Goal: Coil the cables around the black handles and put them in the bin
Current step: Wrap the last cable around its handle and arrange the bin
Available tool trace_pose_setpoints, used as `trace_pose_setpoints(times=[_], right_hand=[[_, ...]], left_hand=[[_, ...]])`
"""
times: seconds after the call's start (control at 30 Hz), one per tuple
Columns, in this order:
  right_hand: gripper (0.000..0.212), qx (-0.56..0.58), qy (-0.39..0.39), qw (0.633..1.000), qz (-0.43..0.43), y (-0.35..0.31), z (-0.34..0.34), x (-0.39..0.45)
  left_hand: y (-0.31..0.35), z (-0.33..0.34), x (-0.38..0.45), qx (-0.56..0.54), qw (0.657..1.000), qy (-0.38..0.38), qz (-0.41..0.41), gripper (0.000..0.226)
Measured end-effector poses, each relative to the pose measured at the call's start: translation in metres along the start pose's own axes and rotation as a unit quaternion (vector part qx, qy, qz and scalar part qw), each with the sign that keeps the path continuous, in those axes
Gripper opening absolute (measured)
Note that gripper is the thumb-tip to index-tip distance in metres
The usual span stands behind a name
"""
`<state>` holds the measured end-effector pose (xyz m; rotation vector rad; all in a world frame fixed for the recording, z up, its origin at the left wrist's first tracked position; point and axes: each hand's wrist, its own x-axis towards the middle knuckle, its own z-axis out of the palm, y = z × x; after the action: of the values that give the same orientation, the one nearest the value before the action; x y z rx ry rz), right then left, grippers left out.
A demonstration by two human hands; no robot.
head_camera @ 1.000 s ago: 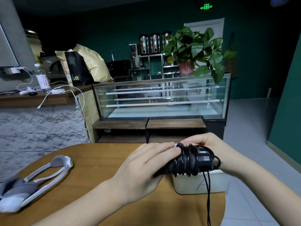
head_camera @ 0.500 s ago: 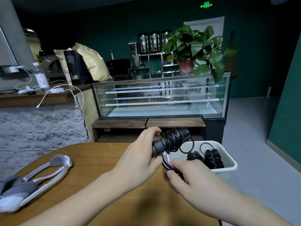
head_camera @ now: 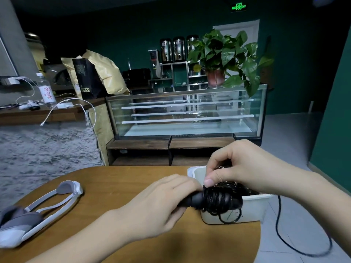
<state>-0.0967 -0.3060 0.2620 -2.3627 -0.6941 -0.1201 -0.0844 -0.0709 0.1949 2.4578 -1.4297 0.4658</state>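
Observation:
My left hand [head_camera: 163, 204] grips the bare end of a black handle [head_camera: 193, 200] held level just in front of the white bin [head_camera: 252, 209]. Black cable [head_camera: 220, 200] is coiled in many turns round the handle's right half. My right hand [head_camera: 237, 166] is above the coils, fingers curled, pinching the cable against them with the thumb. The loose end of the cable [head_camera: 281, 230] hangs in a long loop off the table's right edge. The bin's inside is mostly hidden by my hands and the coil.
A white and grey headset [head_camera: 38, 211] lies on the round wooden table [head_camera: 114, 186] at the left. Beyond the table stand a glass display case [head_camera: 186, 114] with a potted plant [head_camera: 224, 56] on top, and a counter with a bottle and white cords at the left.
My right hand rose from below the handle to over the coils, laying on another turn. The left hand lowered the handle from a tilt to level, in front of the bin.

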Motion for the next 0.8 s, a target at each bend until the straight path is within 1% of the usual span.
trace_pose_setpoints(times=[0.1,0.2,0.27,0.33,0.4,0.43,0.47,0.5,0.53,0.57,0.6,0.63,0.67,0.7,0.73,0.8], right_hand=[[0.02,0.082,-0.019,0.996,-0.018,0.015,-0.004,0.007],[0.019,0.137,-0.028,0.99,-0.021,0.03,0.0,0.01],[0.019,0.201,-0.017,0.979,-0.002,0.036,0.004,0.006],[0.014,0.273,-0.036,0.961,0.025,0.038,0.008,-0.001],[0.011,0.285,-0.032,0.955,0.073,0.045,0.03,0.003],[0.016,0.262,-0.059,0.958,0.102,0.067,0.047,-0.007],[0.027,0.215,-0.105,0.962,0.132,0.081,0.061,-0.018],[0.036,0.198,-0.085,0.962,0.167,0.093,0.075,-0.018],[0.039,0.163,-0.071,0.971,0.163,0.092,0.083,-0.019],[0.037,0.127,-0.063,0.977,0.157,0.085,0.086,-0.017],[0.034,0.2,0.0,0.971,0.129,0.076,0.081,-0.013],[0.033,0.234,0.014,0.964,0.127,0.06,0.075,-0.01],[0.033,0.242,0.005,0.962,0.124,0.048,0.066,-0.02],[0.033,0.188,0.012,0.978,0.089,0.042,0.066,-0.023],[0.029,0.122,0.027,0.99,0.063,0.037,0.067,-0.025],[0.018,0.011,0.034,0.999,0.03,0.029,0.074,-0.027]], left_hand=[[0.003,-0.001,-0.004,-0.051,0.998,0.017,0.026,0.047],[0.006,0.001,-0.004,-0.069,0.995,0.061,0.032,0.042],[0.012,0.004,-0.007,-0.084,0.991,0.097,0.036,0.037],[0.016,0.004,-0.008,-0.095,0.984,0.143,0.045,0.032],[0.025,0.001,0.005,-0.111,0.98,0.161,0.025,0.03],[0.028,0.0,0.012,-0.114,0.982,0.153,0.0,0.028],[0.031,-0.001,0.017,-0.128,0.984,0.117,-0.04,0.025],[0.032,-0.001,0.019,-0.146,0.982,0.099,-0.071,0.025],[0.03,0.002,0.02,-0.146,0.977,0.136,-0.076,0.032],[0.028,0.008,0.019,-0.153,0.965,0.196,-0.078,0.041],[0.025,0.013,0.014,-0.177,0.947,0.246,-0.106,0.047],[0.023,0.017,0.012,-0.213,0.926,0.281,-0.136,0.048],[0.017,0.024,0.009,-0.225,0.912,0.301,-0.165,0.047],[0.016,0.021,0.016,-0.233,0.901,0.318,-0.181,0.044],[0.013,0.021,0.017,-0.222,0.897,0.323,-0.203,0.041],[0.007,0.017,0.023,-0.217,0.89,0.33,-0.229,0.039]])
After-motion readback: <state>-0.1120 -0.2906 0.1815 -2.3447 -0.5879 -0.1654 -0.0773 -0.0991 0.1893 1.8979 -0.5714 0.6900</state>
